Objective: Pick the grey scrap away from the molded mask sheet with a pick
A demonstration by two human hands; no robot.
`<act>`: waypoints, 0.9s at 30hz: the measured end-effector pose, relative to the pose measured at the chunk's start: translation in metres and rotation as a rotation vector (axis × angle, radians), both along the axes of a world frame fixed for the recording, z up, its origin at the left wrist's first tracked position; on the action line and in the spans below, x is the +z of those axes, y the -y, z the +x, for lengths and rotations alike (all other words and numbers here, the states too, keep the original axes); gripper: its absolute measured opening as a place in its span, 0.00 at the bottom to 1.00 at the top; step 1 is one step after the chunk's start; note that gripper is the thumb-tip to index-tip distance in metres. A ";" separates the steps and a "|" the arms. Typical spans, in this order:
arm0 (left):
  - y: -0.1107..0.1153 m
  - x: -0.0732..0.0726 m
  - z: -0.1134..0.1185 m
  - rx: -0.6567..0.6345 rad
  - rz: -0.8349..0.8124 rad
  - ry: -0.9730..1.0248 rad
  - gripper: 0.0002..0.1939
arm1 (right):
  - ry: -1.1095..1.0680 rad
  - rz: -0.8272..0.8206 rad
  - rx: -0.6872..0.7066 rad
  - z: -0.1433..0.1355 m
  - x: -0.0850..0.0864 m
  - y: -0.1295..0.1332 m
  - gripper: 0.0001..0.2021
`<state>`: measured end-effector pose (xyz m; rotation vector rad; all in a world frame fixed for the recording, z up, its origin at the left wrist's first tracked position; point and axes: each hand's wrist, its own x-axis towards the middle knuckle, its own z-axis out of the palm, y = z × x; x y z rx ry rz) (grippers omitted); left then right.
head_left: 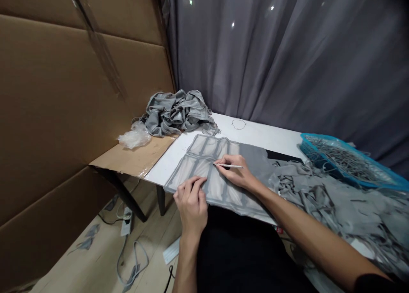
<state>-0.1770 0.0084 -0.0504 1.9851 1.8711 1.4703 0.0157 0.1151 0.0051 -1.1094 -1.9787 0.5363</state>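
A grey fabric piece with sheer, pale panels (215, 184) lies flat at the table's front edge. On its near left part rests my left hand (192, 199), fingers curled and pressed together on the fabric; whether they pinch it is hard to see. My right hand (234, 169) holds a thin white pen-like tool (235, 166), its tip touching a grey strip between panels. Plain grey fabric (254, 156) lies just to the right of the panels.
Crumpled grey fabric (179, 112) and clear plastic (134, 135) sit at the back left. A blue basket (367, 180) of grey strips stands right, behind loose grey scraps (338, 203). A thin dark loop (239, 124) lies on the white table (268, 133). Cables cross the floor.
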 end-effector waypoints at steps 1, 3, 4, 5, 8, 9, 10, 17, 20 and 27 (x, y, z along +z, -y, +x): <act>0.000 0.000 0.000 0.001 -0.001 0.000 0.21 | -0.024 -0.025 0.032 0.002 0.000 0.000 0.08; 0.000 0.000 0.000 0.002 0.003 0.001 0.21 | -0.071 -0.066 0.071 0.005 0.001 -0.001 0.08; 0.000 0.000 0.000 0.002 0.008 0.003 0.21 | -0.090 -0.081 0.080 0.007 0.001 -0.002 0.08; 0.000 0.000 0.000 0.002 0.013 0.005 0.21 | -0.107 -0.092 0.086 0.007 0.001 -0.002 0.08; 0.000 0.000 0.001 0.005 0.018 0.007 0.21 | -0.152 -0.114 0.094 0.008 0.000 -0.006 0.08; 0.000 0.000 0.001 0.006 0.017 0.006 0.21 | -0.170 -0.120 0.094 0.008 -0.001 -0.007 0.08; 0.000 0.000 0.001 0.006 0.017 0.005 0.21 | -0.186 -0.127 0.092 0.008 -0.001 -0.008 0.08; 0.001 0.000 0.001 -0.007 0.052 0.013 0.20 | -0.127 -0.115 0.103 0.009 -0.001 -0.005 0.08; 0.000 -0.001 0.002 -0.005 0.059 0.014 0.20 | -0.092 -0.102 0.117 0.010 0.001 -0.003 0.08; 0.001 -0.001 0.002 -0.003 0.051 0.019 0.21 | -0.090 -0.080 0.129 0.010 0.000 -0.001 0.09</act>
